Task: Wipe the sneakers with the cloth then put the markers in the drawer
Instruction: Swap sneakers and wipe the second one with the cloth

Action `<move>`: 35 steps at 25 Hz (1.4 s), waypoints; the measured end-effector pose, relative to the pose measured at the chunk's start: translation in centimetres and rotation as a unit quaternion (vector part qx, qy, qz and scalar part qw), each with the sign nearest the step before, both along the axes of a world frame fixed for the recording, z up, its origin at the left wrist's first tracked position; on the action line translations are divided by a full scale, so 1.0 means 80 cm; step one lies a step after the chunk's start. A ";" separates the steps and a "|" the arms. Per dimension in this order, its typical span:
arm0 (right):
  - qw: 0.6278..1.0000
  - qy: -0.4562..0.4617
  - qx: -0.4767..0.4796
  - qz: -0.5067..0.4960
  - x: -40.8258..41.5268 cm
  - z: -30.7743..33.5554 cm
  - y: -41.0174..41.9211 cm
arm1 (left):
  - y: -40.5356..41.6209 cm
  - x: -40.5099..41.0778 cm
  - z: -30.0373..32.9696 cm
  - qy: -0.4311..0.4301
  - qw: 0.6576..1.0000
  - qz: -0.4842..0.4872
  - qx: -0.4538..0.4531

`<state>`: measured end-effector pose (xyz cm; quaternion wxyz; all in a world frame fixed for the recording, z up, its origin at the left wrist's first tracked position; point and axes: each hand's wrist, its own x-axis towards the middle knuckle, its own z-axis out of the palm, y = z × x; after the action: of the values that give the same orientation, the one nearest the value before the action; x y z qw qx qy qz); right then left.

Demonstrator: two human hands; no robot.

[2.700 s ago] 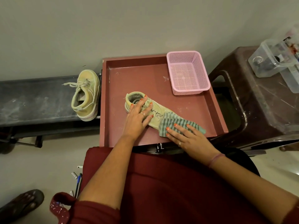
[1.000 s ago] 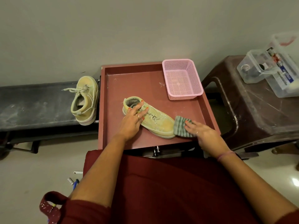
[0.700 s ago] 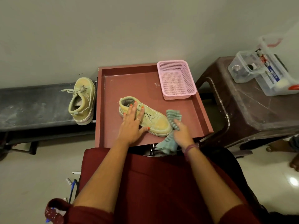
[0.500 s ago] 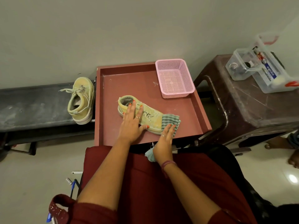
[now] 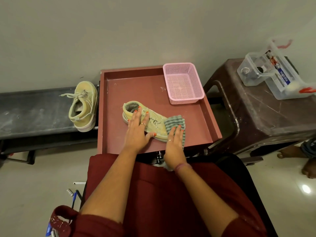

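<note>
A yellow-green sneaker point(image 5: 156, 124) lies in the open red-brown drawer point(image 5: 207, 115), toe pointing right. My left hand point(image 5: 137, 132) rests flat on its laces and collar, fingers straight. My right hand point(image 5: 174, 142) presses a green checked cloth point(image 5: 174, 123) onto the sneaker's toe with straight fingers; one end of the cloth hangs below my wrist. The second sneaker point(image 5: 83, 105) sits on the dark bench point(image 5: 34, 110) to the left. Markers point(image 5: 74, 196) lie on the floor at lower left, partly hidden by my sleeve.
A pink mesh basket point(image 5: 183, 82) stands in the drawer's far right corner. A brown plastic stool point(image 5: 266, 113) on the right carries clear plastic boxes point(image 5: 271, 72). Another person's bare feet point(image 5: 290, 153) show at the right edge. My lap in dark red cloth fills the foreground.
My right hand carried the cloth from beside the toe back onto the sneaker's toe and now presses it there. My left hand stayed on the sneaker. The camera shifted slightly.
</note>
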<state>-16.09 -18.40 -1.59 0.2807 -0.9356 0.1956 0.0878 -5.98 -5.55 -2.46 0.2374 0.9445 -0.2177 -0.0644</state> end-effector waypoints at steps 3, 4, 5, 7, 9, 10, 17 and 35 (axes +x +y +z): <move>0.999 -0.048 -0.009 0.007 -0.033 -0.018 0.039 | 0.002 0.000 -0.003 -0.002 1.000 0.001 -0.014; 0.998 -0.055 -0.016 0.000 -0.032 -0.021 0.038 | 0.003 0.001 -0.004 0.000 1.000 0.000 -0.017; 0.998 -0.058 -0.026 -0.011 -0.028 -0.021 0.035 | 0.003 0.001 -0.004 0.001 1.000 0.001 -0.018; 0.997 -0.056 -0.037 -0.035 -0.010 -0.016 0.017 | 0.003 0.003 -0.004 0.002 1.000 0.003 -0.013; 0.998 -0.020 0.007 -0.059 0.020 -0.008 -0.018 | 0.006 0.004 -0.005 0.011 1.000 0.007 -0.006; 0.997 0.007 0.049 -0.052 0.037 -0.003 -0.041 | 0.008 0.005 -0.006 0.014 1.000 0.006 -0.007; 0.988 0.057 0.141 -0.009 0.051 0.016 -0.069 | 0.007 0.004 -0.005 0.029 0.997 0.010 -0.071; 0.964 0.041 0.263 -0.009 0.017 0.021 -0.042 | -0.039 -0.079 0.005 0.141 0.958 0.167 -0.187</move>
<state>-14.70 -21.79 0.10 0.5093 -0.8226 0.1853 0.1720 -12.27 -8.70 -2.04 0.4453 0.8875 -0.0295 -0.1146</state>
